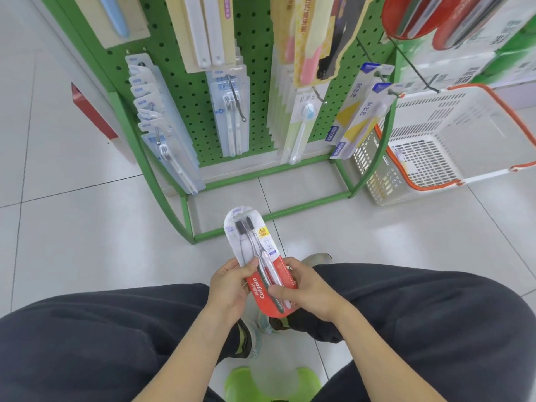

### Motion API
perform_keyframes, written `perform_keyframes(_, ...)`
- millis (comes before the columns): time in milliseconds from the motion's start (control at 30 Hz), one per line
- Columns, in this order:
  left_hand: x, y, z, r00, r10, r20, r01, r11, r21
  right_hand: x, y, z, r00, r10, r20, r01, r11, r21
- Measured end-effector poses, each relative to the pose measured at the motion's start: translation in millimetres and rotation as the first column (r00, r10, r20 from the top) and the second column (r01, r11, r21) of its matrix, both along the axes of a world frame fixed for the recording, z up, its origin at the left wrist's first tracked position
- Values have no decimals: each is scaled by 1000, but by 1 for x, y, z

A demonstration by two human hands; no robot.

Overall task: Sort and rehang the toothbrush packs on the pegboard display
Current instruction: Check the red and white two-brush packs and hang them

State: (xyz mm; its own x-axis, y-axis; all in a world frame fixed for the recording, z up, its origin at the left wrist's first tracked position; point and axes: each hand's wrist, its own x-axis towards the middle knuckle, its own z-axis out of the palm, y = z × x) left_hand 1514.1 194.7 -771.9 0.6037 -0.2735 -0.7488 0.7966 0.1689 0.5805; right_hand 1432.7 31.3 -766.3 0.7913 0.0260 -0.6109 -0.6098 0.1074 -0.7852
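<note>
toothbrush pack (258, 256) sits low over the knees, pinched at its red end by the left hand (230, 288) and right hand (304, 288), and i'd turn its hang-hole up toward a matching hook on the pegboard (255, 39).

White orange-rimmed basket (452, 146) on tiled floor (87, 227); green stool (240, 384).

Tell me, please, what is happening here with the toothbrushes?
A seated person holds a red toothbrush pack in both hands, the left hand and right hand each gripping its lower end. It is not yet hung. Ahead stands the green pegboard, with other packs already on its hooks, and a white basket to the right.
</note>
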Motion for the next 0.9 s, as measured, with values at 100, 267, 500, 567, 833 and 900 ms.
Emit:
perform_keyframes(100, 2, 1, -1, 998, 57, 23, -57, 998, 1, 1, 2, 7, 999, 47, 4, -47, 995, 92)
perform_keyframes(267, 2, -1, 0, 984, -70, 161, 50, 991, 122, -1, 5, 8, 998, -22, 59, 19, 999, 46)
perform_keyframes(500, -1, -3, -2, 979, -5, 205, -37, 978, 203, -1, 2, 8, 998, -11, 55, 2, 987, 159)
perform_keyframes(567, 0, -1, -4, 983, 35, 180, -76, 971, 225, 0, 3, 6, 998, -25, 49, 16, 984, 175)
perform_keyframes(833, -1, -1, -10, 987, 90, 130, -123, 953, 277, 1, 6, 9, 998, -4, 62, -1, 995, 96)
perform_keyframes(900, 1, -2, -9, 992, 40, 121, -75, 949, 305, 0, 6, 8, 998, -15, 62, 11, 998, 54)
